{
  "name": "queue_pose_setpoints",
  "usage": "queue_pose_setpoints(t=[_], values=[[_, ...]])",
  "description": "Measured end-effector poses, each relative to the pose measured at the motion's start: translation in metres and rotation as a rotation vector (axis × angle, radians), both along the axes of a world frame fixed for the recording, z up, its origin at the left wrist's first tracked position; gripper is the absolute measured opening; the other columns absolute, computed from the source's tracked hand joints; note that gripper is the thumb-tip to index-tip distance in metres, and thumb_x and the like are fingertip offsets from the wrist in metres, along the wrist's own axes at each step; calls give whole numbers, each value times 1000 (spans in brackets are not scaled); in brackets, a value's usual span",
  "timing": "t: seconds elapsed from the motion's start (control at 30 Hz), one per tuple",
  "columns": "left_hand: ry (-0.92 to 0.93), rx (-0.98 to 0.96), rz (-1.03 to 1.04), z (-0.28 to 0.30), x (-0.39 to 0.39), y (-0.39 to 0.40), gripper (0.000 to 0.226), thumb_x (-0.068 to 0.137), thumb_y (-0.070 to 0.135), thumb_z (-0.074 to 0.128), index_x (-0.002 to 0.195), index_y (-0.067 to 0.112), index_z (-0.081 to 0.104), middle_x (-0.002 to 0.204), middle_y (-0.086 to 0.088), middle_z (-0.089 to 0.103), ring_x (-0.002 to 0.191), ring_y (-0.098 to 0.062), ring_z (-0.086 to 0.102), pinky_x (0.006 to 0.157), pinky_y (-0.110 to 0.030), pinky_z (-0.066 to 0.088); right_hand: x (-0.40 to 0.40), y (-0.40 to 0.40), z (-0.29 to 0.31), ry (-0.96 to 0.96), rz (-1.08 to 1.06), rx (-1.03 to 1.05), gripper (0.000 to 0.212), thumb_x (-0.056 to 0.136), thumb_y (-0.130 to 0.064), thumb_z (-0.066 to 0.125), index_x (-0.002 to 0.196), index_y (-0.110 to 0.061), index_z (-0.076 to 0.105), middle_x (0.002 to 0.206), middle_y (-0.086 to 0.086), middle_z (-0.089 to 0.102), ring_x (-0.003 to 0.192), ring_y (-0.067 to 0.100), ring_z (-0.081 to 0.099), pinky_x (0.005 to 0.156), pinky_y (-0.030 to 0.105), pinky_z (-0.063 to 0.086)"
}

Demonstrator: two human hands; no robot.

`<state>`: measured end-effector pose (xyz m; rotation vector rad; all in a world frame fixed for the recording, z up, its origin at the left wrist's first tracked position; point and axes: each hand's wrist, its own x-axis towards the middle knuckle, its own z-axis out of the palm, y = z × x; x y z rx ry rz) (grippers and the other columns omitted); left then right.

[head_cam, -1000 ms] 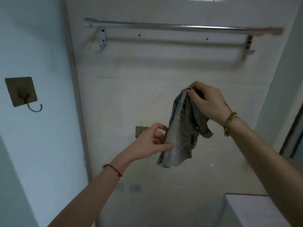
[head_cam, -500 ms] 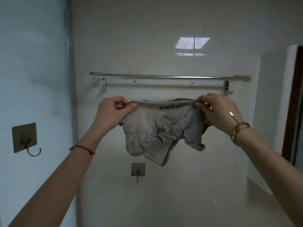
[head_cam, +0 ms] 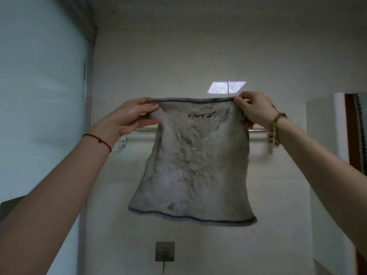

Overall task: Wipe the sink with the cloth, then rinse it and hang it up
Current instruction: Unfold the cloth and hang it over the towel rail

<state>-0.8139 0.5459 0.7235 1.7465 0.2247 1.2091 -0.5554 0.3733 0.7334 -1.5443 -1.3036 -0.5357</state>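
A pale tiled wall [head_cam: 198, 56] fills the view, with a frosted glass panel [head_cam: 39, 96] to the left and a dark door frame [head_cam: 350, 132] at the right edge. A bright window reflection [head_cam: 226, 87] sits on the tiles. A metal towel rail [head_cam: 258, 131] runs across the wall, and a square adhesive hook [head_cam: 164, 254] is stuck lower down.

The cloth [head_cam: 194, 165] is grey, fuzzy and dingy, edged with dark stitching and bearing a line of dark script near its top. It hangs spread flat in the air in front of the rail. The left hand [head_cam: 135, 116] pinches its top left corner between thumb and fingers; the right hand [head_cam: 252, 110] pinches the top right corner, fingers curled.

The cloth hides the rail's middle, the script is too small to read, and the sink is out of view.
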Motion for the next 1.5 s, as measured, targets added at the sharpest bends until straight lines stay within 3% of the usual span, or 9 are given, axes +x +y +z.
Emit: queue_pose_setpoints(t=[0.07,0.2,0.43,0.67,0.77,0.97,1.13,1.3,1.5], values=[[-119,-29,0,19,7,4,9,96,2,58,102,6,62,95,-9,63,79,-14,68,63,-24,62,-1,9,18,-14,-39,53,33,100,-34,41,105,-10,62,98,13,66,89,33,65,84,49,55],[-280,59,143,52,25,21,9,91,4,68,97,9,64,88,-7,61,77,-14,65,68,-27,63,2,20,53,66,70,142,30,101,-32,40,106,-7,54,97,16,62,64,31,71,58,43,61],[-494,209,293,114,57,47,11,86,9,75,93,11,66,87,-4,66,74,-14,67,71,-25,61,22,48,107,-6,123,390,15,99,-29,45,100,-16,53,95,5,64,73,5,58,62,23,44],[-549,383,425,152,83,71,14,71,25,78,85,26,74,86,1,73,86,-15,69,88,-39,57,55,78,121,69,346,443,17,97,-26,50,80,-25,53,94,12,67,72,15,56,64,33,46],[-486,365,403,144,90,80,14,73,17,79,82,27,74,87,2,73,91,-19,69,96,-45,56,69,86,112,105,386,384,17,98,-23,52,81,-21,55,90,10,65,70,9,63,63,26,48],[-334,372,402,100,89,80,20,82,5,76,102,9,73,91,-1,70,93,-15,65,97,-36,55,89,82,85,129,392,263,16,96,-21,54,100,-7,61,97,12,66,97,32,69,92,50,51],[-296,340,413,59,82,73,21,83,5,75,105,5,73,94,-6,70,92,-15,64,97,-39,54,82,72,60,154,399,201,17,96,-19,54,100,-4,61,94,13,65,89,32,70,92,54,49],[-257,415,473,28,57,54,18,84,6,75,101,10,73,95,-6,71,92,-15,65,89,-30,56,71,46,38,107,424,182,20,96,-22,54,101,-4,63,95,11,65,83,22,71,80,32,59],[-193,480,523,-22,35,36,16,83,4,75,87,20,72,82,2,69,78,-6,63,73,-14,51,67,28,-8,-207,173,6,22,91,-32,61,86,-11,65,83,12,67,80,27,63,79,47,51]])
